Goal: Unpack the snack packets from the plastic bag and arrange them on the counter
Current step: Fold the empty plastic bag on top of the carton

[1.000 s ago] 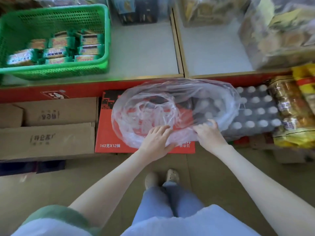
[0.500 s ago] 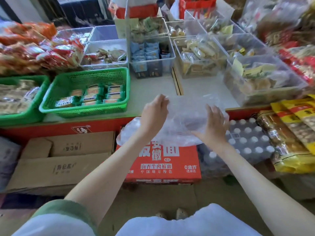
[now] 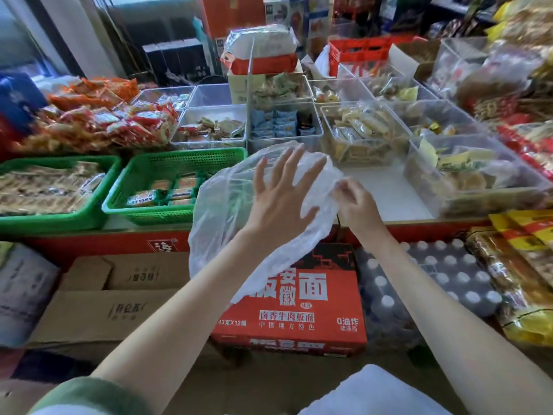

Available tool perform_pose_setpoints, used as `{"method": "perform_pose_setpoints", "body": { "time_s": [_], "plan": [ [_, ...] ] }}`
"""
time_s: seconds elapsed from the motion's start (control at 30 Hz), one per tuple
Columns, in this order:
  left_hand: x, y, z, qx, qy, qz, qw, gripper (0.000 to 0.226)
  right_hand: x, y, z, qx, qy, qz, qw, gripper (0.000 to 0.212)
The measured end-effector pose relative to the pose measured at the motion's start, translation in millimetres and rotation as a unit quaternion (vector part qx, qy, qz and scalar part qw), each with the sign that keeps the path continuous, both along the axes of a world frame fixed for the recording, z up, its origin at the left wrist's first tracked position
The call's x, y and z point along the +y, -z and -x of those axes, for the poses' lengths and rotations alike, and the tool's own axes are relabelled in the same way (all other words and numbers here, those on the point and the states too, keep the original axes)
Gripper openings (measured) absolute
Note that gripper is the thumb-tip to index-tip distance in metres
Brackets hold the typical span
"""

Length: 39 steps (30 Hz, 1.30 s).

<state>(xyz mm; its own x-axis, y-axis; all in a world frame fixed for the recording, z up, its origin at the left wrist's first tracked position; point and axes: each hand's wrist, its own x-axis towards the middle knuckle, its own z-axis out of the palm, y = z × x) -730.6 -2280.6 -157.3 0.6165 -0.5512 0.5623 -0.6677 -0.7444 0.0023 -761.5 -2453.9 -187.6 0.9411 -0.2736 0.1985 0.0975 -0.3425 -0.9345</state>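
As left hand touches bag, right hand pinches.

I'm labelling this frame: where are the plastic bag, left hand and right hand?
plastic bag (image 3: pixel 221 217), head view, its left side.
left hand (image 3: pixel 278 205), head view, back of the hand.
right hand (image 3: pixel 356 205), head view, back of the hand.

Small snack shop. The desk beyond the fingers is packed w/ goods for sale. Clear bins of wrapped snacks sit just past the fingers and to their R. Green baskets of pkts are to their L, w/ a heap of red pkts further L. Below the fingers is bulk stock: a printed red noodle carton, a shrink-wrapped bottle pack R of it, and cardboard boxes to the L.
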Motion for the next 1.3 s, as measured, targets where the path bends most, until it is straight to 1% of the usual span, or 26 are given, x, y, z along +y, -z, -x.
{"method": "perform_pose_setpoints", "body": {
  "time_s": [0.07,0.13,0.17,0.2,0.23,0.27,0.3,0.33,0.37,0.4,0.47,0.5,0.6,0.67,0.7,0.73,0.77,0.8,0.87,0.93,1.0,1.03,1.1,1.17,1.23,1.3],
  "plan": [
    [-6.4,-1.5,2.1,0.094,-0.033,-0.062,0.993,0.079,12.0,-17.9,1.1,-0.048,-0.036,-0.007,0.998,0.008],
    [-4.3,-0.4,-2.9,0.132,-0.092,-0.039,0.986,0.050,17.1,-25.0,3.0,-0.070,-0.081,0.009,0.994,0.006],
    [-1.5,-2.0,-4.7,0.121,-0.108,0.000,0.987,0.033,17.2,-22.9,2.7,-0.069,-0.094,0.042,0.992,0.021],
    [2.9,-4.2,-7.1,0.111,-0.116,0.054,0.985,0.022,15.6,-15.0,0.1,-0.053,-0.088,0.095,0.990,0.045],
    [7.7,-8.1,-7.4,0.120,-0.123,0.115,0.978,0.019,13.9,-6.0,-2.0,-0.027,-0.067,0.150,0.986,0.072],
    [12.8,-14.0,-7.1,0.157,-0.118,0.180,0.964,0.019,10.0,8.2,-6.5,0.004,-0.042,0.183,0.982,0.095],
    [18.2,-20.2,-5.9,0.200,-0.106,0.243,0.943,0.020,6.7,22.6,-9.6,0.043,-0.025,0.188,0.981,0.107],
    [23.9,-26.7,-5.1,0.250,-0.093,0.297,0.917,0.021,6.6,34.8,-11.2,0.084,-0.026,0.158,0.983,0.109],
    [28.8,-33.6,-4.1,0.294,-0.080,0.337,0.891,0.020,7.3,46.0,-11.9,0.119,-0.036,0.114,0.986,0.101],
    [34.2,-37.9,-5.0,0.323,-0.070,0.364,0.871,0.016,9.9,52.8,-12.0,0.134,-0.050,0.071,0.987,0.081],
    [47.3,-42.9,-8.4,0.334,-0.067,0.388,0.857,0.010,17.3,53.8,-9.7,0.131,-0.048,0.024,0.990,0.026],
    [55.0,-43.3,-10.1,0.328,-0.079,0.396,0.854,0.010,20.4,49.7,-9.3,0.116,-0.041,0.022,0.992,0.008],
    [86.7,-37.5,-18.3,0.276,-0.193,0.407,0.849,0.013,23.7,29.4,-9.5,0.055,-0.021,0.029,0.998,0.014],
    [111.9,-30.2,-23.0,0.227,-0.326,0.323,0.859,0.012,22.9,15.1,-10.6,0.020,0.014,0.059,0.998,0.015],
    [121.7,-27.3,-22.1,0.218,-0.383,0.265,0.858,0.019,21.9,10.1,-12.1,0.005,0.033,0.071,0.997,0.016],
    [127.6,-23.4,-20.1,0.222,-0.416,0.215,0.855,0.035,21.9,4.7,-13.1,-0.010,0.043,0.083,0.996,0.016],
    [129.1,-22.8,-14.8,0.226,-0.419,0.184,0.860,0.055,23.1,-0.7,-13.6,-0.022,0.048,0.095,0.994,0.016],
    [126.3,-23.5,-8.8,0.210,-0.397,0.168,0.877,0.072,25.3,-5.5,-14.1,-0.030,0.048,0.107,0.993,0.017],
    [109.3,-28.3,6.4,0.143,-0.293,0.144,0.934,0.086,32.6,-15.1,-15.1,-0.041,0.037,0.123,0.991,0.018],
    [84.2,-32.6,19.9,0.123,-0.180,0.077,0.973,0.080,42.1,-25.7,-13.4,-0.053,0.016,0.141,0.988,0.015],
    [66.6,-24.0,21.9,0.133,-0.152,0.005,0.979,0.069,47.9,-33.8,-11.9,-0.071,-0.006,0.155,0.985,0.014],
    [62.1,-18.2,19.9,0.145,-0.159,-0.005,0.976,0.057,49.3,-36.6,-11.2,-0.078,-0.017,0.157,0.984,0.014],
    [62.9,-4.4,13.4,0.159,-0.180,0.039,0.970,0.026,47.7,-40.1,-9.9,-0.100,-0.030,0.171,0.980,0.016],
    [67.2,1.6,9.2,0.164,-0.201,0.108,0.960,0.022,38.8,-39.1,-9.7,-0.124,-0.044,0.226,0.965,0.029],
    [75.4,1.1,5.7,0.168,-0.205,0.173,0.949,0.022,25.6,-27.5,-11.5,-0.088,-0.076,0.319,0.941,0.039],
    [86.2,-2.2,0.6,0.176,-0.206,0.204,0.941,0.024,9.0,-5.3,-12.3,-0.031,-0.075,0.401,0.912,0.026]
  ]
}}
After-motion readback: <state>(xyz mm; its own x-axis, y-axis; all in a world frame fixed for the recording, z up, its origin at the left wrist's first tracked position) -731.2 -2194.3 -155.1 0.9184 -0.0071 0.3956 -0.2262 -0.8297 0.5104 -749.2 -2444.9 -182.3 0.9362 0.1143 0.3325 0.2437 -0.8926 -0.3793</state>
